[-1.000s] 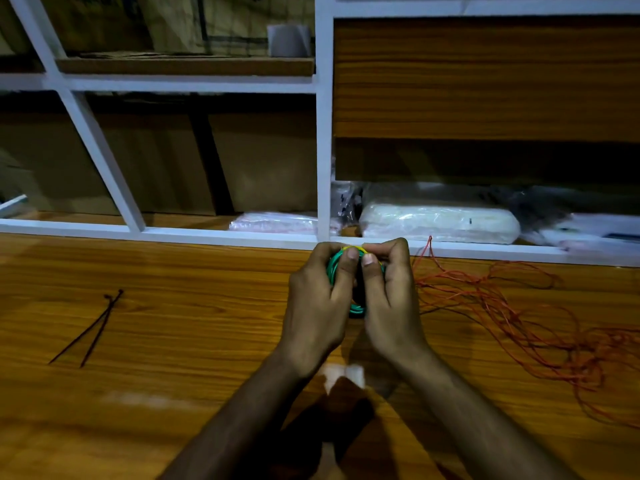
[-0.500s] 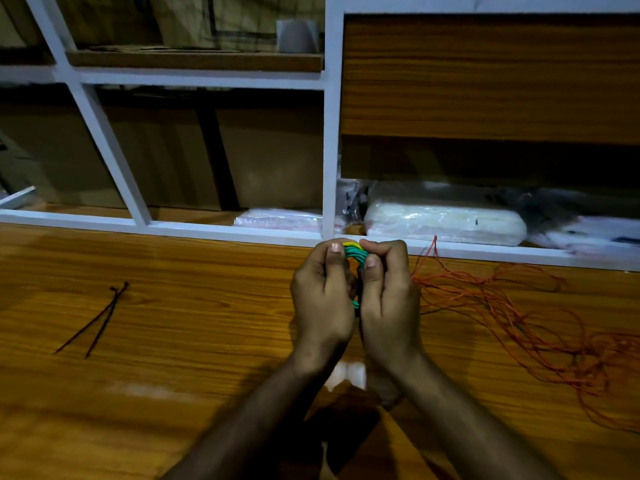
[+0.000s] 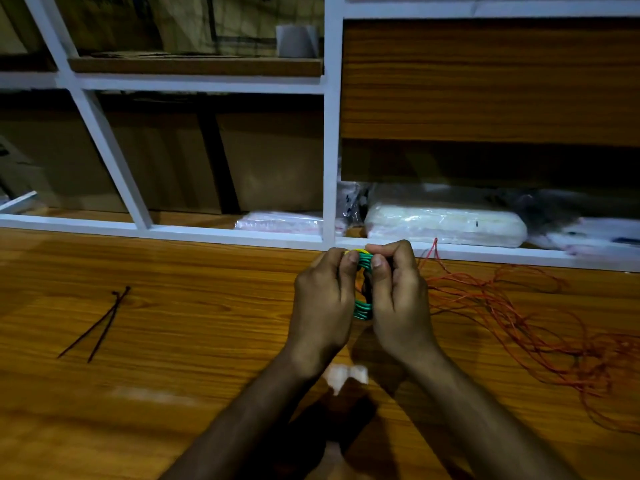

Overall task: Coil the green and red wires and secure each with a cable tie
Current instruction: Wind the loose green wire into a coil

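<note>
At frame centre I see my left hand [image 3: 323, 299] and right hand [image 3: 398, 296], fingers curled, both gripping the coiled green plastic-coated wire [image 3: 363, 308], seemingly upright.

The table [image 3: 173, 341] is wood-grain with a soft sheen. The far shelf frame [image 3: 330, 133] looks painted white and smooth. Glossy clear plastic wraps the bundles [image 3: 446, 226] behind it.

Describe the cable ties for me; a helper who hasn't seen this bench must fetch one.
Start at the wooden table below the white shelf frame. On its left part, well away from the hands, lie two black cable ties. They are thin, straight and dark, with their upper ends crossed, unlike the loose tangled red wire on the right.
</note>
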The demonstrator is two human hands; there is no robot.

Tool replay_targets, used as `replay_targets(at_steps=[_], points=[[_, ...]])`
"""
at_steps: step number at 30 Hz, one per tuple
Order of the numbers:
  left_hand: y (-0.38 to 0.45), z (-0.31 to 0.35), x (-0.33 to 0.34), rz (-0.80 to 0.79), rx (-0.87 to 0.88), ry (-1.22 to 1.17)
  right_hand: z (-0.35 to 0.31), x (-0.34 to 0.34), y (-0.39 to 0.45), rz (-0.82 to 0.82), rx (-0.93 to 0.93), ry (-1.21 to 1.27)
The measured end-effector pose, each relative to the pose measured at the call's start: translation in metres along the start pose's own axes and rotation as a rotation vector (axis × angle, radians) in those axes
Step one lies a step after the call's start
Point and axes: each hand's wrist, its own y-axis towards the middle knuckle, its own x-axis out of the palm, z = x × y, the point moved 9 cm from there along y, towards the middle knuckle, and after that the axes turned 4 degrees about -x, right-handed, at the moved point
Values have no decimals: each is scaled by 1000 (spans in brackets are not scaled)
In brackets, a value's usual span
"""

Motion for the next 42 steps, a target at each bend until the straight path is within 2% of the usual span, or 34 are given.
replay_targets(at_steps=[5, 11, 16, 19, 22, 26, 29, 35, 37, 42], points=[[-1, -1, 0, -21, -6, -94, -2, 2, 3, -19, -1, 37], [-1, -14, 1, 31, -145, -519, -2, 2, 6, -33, 20, 69], [-4, -15, -8, 141, -195, -577, 0, 3, 2, 19, 57, 213], [-8, -16, -8, 172, -201, -564, 0, -3, 2, 86, 46, 215], [-4, -14, -5, 94, -182, -534, 0, -7, 6, 92, 49, 227], [9, -14, -1, -107, -187, -593, 5, -13, 13, 71, 52, 195], [12, -19, -4, -99, -209, -603, 7, -8, 13, 21, 65, 216], [14, -32, -13, -50, -249, -576, 22, 8, 13, -238, 246, 371], [14, -34, -13, -63, -260, -574, 26, 7, 14, -233, 280, 412], [13, -35, -3, -104, -336, -739, 31, 13, 10, -227, 478, 733]])
